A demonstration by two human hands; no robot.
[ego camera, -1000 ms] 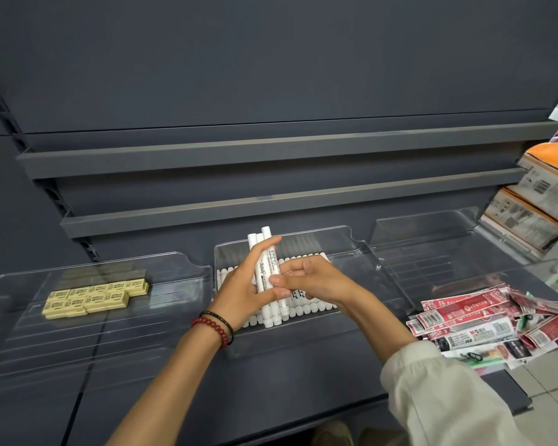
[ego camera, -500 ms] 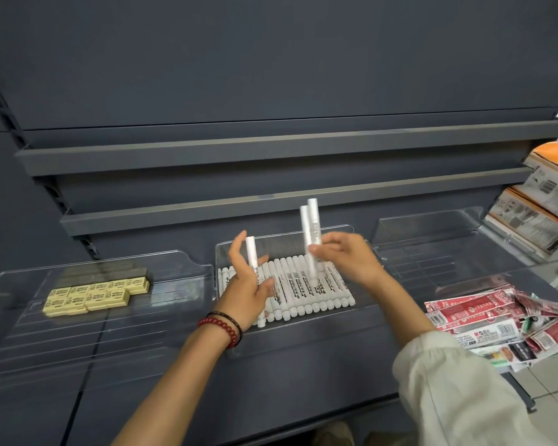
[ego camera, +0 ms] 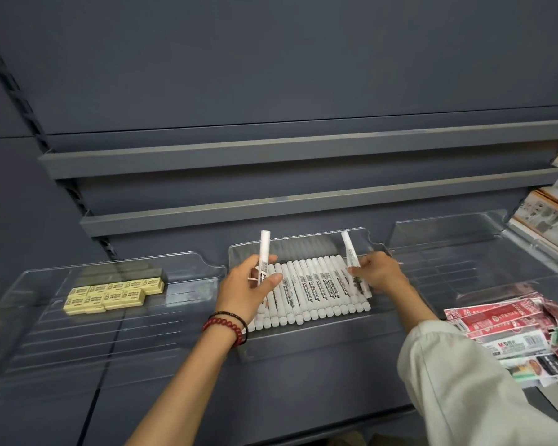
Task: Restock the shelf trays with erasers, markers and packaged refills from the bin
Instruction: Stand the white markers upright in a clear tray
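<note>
A row of several white markers (ego camera: 316,286) lies side by side in the middle clear tray (ego camera: 306,344). My left hand (ego camera: 247,289) grips one white marker (ego camera: 264,252) upright at the row's left end. My right hand (ego camera: 379,273) pinches another white marker (ego camera: 351,257), tilted, at the row's right end. Yellow erasers (ego camera: 112,294) sit in the left clear tray (ego camera: 78,346). Red and white packaged refills (ego camera: 509,323) lie in a loose pile at the right.
A clear tray (ego camera: 464,249) stands at the back right with nothing visible in it. Two grey shelf rails (ego camera: 303,204) run above the trays. Boxed goods (ego camera: 548,220) are stacked at the far right edge.
My hands have moved apart, the left to the row's left end, the right down to its right end. The right hand showed two markers before; one shows now.
</note>
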